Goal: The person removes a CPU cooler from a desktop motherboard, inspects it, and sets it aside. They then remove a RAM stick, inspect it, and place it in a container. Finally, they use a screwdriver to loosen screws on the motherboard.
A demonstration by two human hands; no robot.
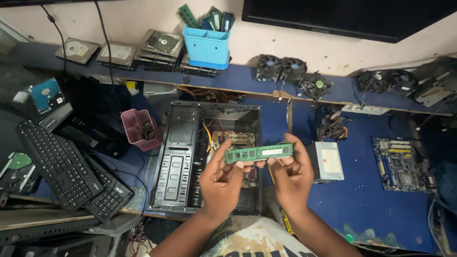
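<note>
Holding a green memory stick (258, 153) by its ends, left hand (220, 183) and right hand (291, 174) pinch it above an open computer case (183, 157); grey power supply (328, 162) with white label sits just right.

Your hands hover over open computer case (181, 157); keyboards (62, 166) crowd left, power supply (328, 161) right; blue tabletop (366, 200) beyond it bare.
</note>
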